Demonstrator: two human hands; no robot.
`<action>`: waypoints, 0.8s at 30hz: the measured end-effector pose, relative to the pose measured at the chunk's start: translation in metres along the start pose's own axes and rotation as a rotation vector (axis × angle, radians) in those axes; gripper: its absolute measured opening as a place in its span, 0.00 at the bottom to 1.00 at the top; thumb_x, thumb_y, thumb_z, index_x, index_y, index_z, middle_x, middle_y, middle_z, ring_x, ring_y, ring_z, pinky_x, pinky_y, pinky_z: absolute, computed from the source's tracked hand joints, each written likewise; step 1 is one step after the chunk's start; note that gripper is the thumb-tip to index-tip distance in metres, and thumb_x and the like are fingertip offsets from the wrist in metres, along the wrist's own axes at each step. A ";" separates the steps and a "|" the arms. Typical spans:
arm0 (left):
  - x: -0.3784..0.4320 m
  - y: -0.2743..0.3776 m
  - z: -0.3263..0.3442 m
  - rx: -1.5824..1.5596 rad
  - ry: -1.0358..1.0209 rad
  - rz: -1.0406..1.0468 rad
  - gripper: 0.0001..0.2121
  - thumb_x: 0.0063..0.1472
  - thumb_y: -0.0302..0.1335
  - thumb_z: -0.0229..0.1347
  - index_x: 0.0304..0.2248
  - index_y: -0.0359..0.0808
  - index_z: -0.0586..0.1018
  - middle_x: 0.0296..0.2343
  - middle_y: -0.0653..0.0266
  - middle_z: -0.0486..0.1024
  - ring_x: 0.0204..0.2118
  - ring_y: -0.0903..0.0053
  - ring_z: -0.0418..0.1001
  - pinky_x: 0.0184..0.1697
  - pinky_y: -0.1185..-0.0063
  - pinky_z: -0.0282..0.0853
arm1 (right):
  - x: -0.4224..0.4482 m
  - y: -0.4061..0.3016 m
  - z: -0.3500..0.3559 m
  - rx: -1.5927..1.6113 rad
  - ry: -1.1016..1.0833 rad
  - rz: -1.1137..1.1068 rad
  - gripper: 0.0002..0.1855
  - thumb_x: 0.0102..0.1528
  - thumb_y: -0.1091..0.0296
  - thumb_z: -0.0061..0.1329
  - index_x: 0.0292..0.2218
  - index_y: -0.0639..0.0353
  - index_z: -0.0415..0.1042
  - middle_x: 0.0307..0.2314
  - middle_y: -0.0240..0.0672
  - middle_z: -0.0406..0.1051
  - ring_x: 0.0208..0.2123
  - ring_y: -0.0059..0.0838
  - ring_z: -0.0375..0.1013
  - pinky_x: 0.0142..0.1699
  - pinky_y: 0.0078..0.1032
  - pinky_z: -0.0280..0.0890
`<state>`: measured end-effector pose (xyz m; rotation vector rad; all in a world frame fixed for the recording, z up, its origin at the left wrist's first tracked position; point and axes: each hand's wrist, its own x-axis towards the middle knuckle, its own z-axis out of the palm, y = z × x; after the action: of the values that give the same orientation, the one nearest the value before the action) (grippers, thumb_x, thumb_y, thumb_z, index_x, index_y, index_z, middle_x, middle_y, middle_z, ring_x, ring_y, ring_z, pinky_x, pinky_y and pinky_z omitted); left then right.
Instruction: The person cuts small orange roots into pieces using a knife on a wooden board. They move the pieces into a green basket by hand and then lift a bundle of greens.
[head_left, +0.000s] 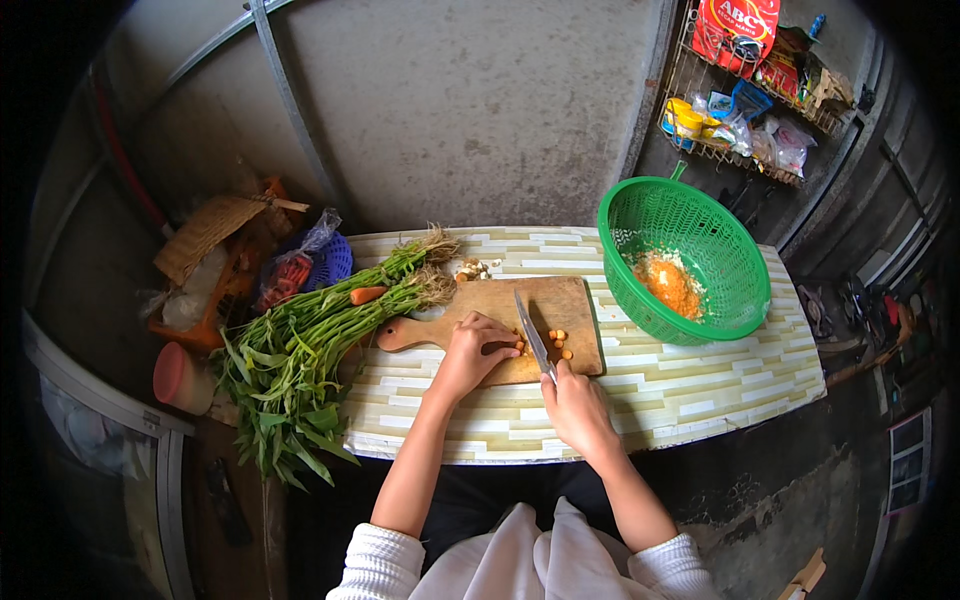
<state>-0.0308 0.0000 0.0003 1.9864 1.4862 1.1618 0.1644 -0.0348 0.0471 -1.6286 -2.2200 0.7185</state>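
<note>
My right hand (579, 405) grips the handle of a kitchen knife (532, 334), its blade angled up and left over a wooden cutting board (555, 296). Beside the blade, the fingertips of my left hand (472, 349) hold small carrot pieces (519, 346) against the wood; my fingers partly cover them. Several cut carrot chunks (559, 339) lie loose to the right of the knife. A green plastic colander basket (739, 247) stands at the right, holding a heap of orange crumbly food (671, 289) and pale bits. One whole carrot (368, 295) rests on leafy, rooted greens (300, 360) at the left.
Trimmings (474, 269) sit behind the board on the patterned table cover (517, 435). Further left are a blue plastic basket (335, 259), bagged red chillies (289, 277), an orange crate (225, 300) and a pink-lidded container (174, 375). A wire rack (787, 176) with packets hangs at upper right.
</note>
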 end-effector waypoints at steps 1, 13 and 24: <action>0.000 -0.002 0.001 -0.006 0.000 0.005 0.09 0.46 0.30 0.64 0.29 0.38 0.84 0.29 0.67 0.78 0.39 0.72 0.70 0.48 0.72 0.60 | 0.001 -0.002 0.003 -0.022 0.014 -0.007 0.17 0.60 0.60 0.37 0.33 0.69 0.64 0.21 0.57 0.71 0.27 0.57 0.73 0.35 0.48 0.66; 0.003 0.010 0.000 0.096 0.045 0.027 0.10 0.43 0.29 0.66 0.27 0.37 0.83 0.27 0.66 0.79 0.35 0.71 0.71 0.41 0.74 0.65 | 0.008 -0.008 0.012 -0.132 0.037 -0.019 0.14 0.59 0.64 0.38 0.33 0.69 0.65 0.19 0.54 0.72 0.25 0.53 0.74 0.34 0.45 0.67; 0.000 0.001 0.007 0.040 0.059 0.030 0.07 0.43 0.23 0.65 0.26 0.36 0.84 0.26 0.64 0.78 0.33 0.72 0.72 0.39 0.76 0.68 | 0.005 -0.010 0.011 -0.293 0.008 -0.102 0.11 0.57 0.69 0.39 0.32 0.70 0.65 0.20 0.53 0.73 0.27 0.50 0.76 0.37 0.41 0.70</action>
<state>-0.0244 0.0011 -0.0034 2.0238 1.5252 1.2216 0.1491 -0.0345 0.0432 -1.6243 -2.4752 0.3721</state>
